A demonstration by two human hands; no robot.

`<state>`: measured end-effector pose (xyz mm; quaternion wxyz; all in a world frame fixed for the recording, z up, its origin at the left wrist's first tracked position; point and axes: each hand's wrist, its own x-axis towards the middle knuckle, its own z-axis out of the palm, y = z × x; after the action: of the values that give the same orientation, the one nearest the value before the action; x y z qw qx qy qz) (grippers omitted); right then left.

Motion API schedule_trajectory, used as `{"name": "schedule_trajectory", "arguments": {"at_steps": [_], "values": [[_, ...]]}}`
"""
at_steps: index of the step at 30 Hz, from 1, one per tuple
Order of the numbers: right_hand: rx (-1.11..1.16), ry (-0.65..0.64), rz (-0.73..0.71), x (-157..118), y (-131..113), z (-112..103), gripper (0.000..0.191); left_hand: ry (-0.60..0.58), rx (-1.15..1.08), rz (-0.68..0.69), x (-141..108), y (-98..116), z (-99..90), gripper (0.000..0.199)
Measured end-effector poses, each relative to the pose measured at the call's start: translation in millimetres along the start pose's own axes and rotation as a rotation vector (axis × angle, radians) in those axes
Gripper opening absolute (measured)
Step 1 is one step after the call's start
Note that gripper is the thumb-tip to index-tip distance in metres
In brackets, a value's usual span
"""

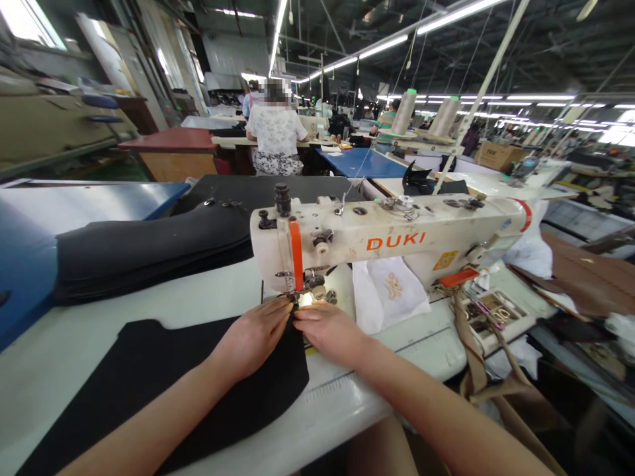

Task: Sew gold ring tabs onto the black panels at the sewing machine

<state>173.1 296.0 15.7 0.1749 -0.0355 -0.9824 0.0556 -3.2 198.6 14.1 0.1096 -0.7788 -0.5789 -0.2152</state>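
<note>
Both arms reached in from the near edge, elbows wide, hands meeting at the needle area. Left hand (251, 337) lay palm down on the black fabric panel (169, 350), fingers close together and pointing right-far. Right hand (330, 330) came in from the near right, fingers bent, fingertips at the panel's far right edge, just beside the left's. Both touched the fabric; couldn't tell if either had it pinched. Panel lay flat on the bench (218, 291), far right corner at the needle of the sewing machine (342, 235), rest spread to the near left.

Machine arm read "DUKI" in orange. Yellow label (445, 260) on its right: print too small to read.

Bench was pale, ruler marks (327, 388) along the near side. Stacked black panels (153, 241) sat far left; white cloth (364, 301) right of the needle; parts tray (523, 320) further right. Room was a big sewing floor: strip lights (461, 16) overhead, thread cones (404, 112) far right, a person in a white patterned top (275, 125) at the far side.
</note>
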Motion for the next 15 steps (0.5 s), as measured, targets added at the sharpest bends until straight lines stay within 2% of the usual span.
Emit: {"name": "schedule_trajectory", "arguments": {"at_steps": [6,15], "values": [[-0.006,-0.018,0.015,2.1,-0.4,-1.9,0.015,-0.015,0.004,0.002,2.7,-4.5,0.9,0.039],[0.012,0.029,0.016,1.2,-0.1,-0.3,0.018,0.006,-0.014,-0.012,5.1,0.1,-2.7,0.036]]}}
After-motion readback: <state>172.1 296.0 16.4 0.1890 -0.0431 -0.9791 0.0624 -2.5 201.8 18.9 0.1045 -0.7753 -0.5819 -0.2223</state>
